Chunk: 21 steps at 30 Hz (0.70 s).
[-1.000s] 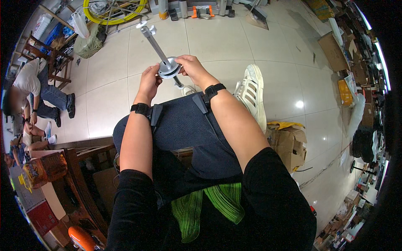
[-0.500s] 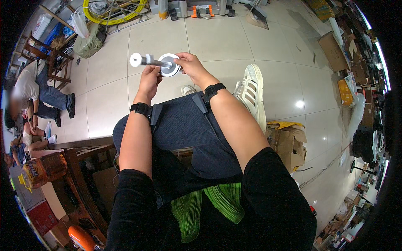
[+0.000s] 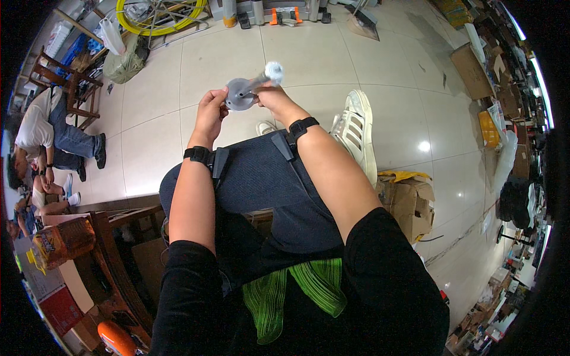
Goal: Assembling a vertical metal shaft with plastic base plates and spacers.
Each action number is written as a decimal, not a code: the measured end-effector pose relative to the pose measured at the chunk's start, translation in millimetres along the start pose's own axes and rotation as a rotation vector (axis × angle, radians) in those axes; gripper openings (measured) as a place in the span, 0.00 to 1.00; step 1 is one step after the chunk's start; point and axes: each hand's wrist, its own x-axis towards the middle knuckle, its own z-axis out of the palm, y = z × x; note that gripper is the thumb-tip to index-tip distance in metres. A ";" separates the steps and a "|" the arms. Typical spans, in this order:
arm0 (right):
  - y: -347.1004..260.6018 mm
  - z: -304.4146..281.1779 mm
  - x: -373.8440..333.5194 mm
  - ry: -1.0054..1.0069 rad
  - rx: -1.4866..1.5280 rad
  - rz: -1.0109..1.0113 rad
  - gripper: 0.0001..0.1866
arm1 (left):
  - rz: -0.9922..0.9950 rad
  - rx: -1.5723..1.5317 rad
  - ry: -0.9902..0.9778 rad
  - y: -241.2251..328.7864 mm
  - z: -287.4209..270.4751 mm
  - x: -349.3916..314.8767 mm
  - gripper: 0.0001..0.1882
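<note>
Between my hands is a grey round disc (image 3: 237, 102) with a short metal rod (image 3: 256, 82) standing out of its face. The rod's white knobbed end (image 3: 274, 72) is blurred and points up and to the right. My left hand (image 3: 211, 111) pinches the disc's left edge between thumb and fingers. On the disc's right edge my right hand (image 3: 274, 99) is closed, its fingertips partly hidden behind the rod and disc. Both hands are above my raised thigh, over the tiled floor.
A white shoe (image 3: 356, 127) is to the right of my knee, near a torn cardboard box (image 3: 409, 204). A yellow coiled hose (image 3: 160, 26) lies at the far left. Seated people (image 3: 44, 121) are on the left. A wooden table (image 3: 119, 255) stands at lower left.
The disc has been turned over between my hands: its rod pointed left and now points up and right. The forearms have barely moved.
</note>
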 end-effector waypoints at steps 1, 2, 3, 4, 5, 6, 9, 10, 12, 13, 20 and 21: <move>-1.7 0.3 1.0 0.046 -0.034 0.093 0.08 | 0.000 -0.001 0.000 0.5 1.1 -0.4 0.09; -2.9 0.6 1.1 0.046 -0.034 0.093 0.08 | -0.009 -0.008 0.014 1.1 2.5 -0.9 0.10; -2.9 0.3 1.7 0.048 -0.007 0.109 0.08 | -0.019 -0.016 0.027 1.6 3.4 -1.2 0.10; -2.7 0.1 1.9 0.051 0.020 0.125 0.08 | -0.018 -0.016 0.028 0.8 2.4 -0.5 0.10; -2.3 -0.1 1.9 0.051 0.019 0.125 0.08 | -0.046 -0.014 0.014 -0.9 0.5 0.8 0.09; -2.5 0.1 1.7 0.052 0.034 0.113 0.08 | -0.073 -0.012 0.001 -1.5 -0.4 1.3 0.09; -4.1 1.5 0.5 0.044 0.053 0.097 0.09 | -0.089 -0.003 0.024 -3.5 -2.5 2.2 0.09; -5.5 2.5 0.0 0.036 0.057 0.092 0.09 | -0.089 -0.003 0.026 -4.6 -3.5 2.7 0.09; -7.7 3.2 -0.2 0.036 0.058 0.092 0.10 | -0.095 0.000 0.021 -5.9 -3.7 3.4 0.10; -8.3 3.0 -0.1 0.037 0.060 0.091 0.10 | -0.095 0.000 0.021 -6.0 -2.8 3.7 0.10; -12.5 6.5 -2.7 0.044 0.071 0.067 0.12 | -0.099 0.005 0.041 -6.4 -1.6 3.6 0.08; -12.7 6.7 -2.9 0.046 0.090 0.057 0.12 | -0.091 0.001 0.047 -6.6 -1.4 3.7 0.07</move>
